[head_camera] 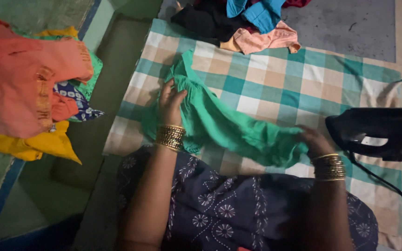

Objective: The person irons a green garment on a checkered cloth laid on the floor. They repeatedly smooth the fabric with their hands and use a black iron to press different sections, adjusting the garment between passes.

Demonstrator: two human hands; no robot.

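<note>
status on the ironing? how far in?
Looks early. In hand: both hands, left hand and right hand, hold a crumpled green cloth garment on the checked teal-and-beige cloth. The black iron sits untouched at the right. Left: the mixed heap of clothes at the top. Orange and yellow garments lie aside; ironed or not, cannot tell.

Surface: checked cloth (275, 79) in teal, tan and white, spread flat | under both hands: green garment (229, 125), crumpled | just right of the right hand (313, 142): black iron (378, 130) | beyond the hands, at the far edge: heap of black, blue and peach clothes (247, 23) | left of the left hand (170, 104): bare checks.
</note>
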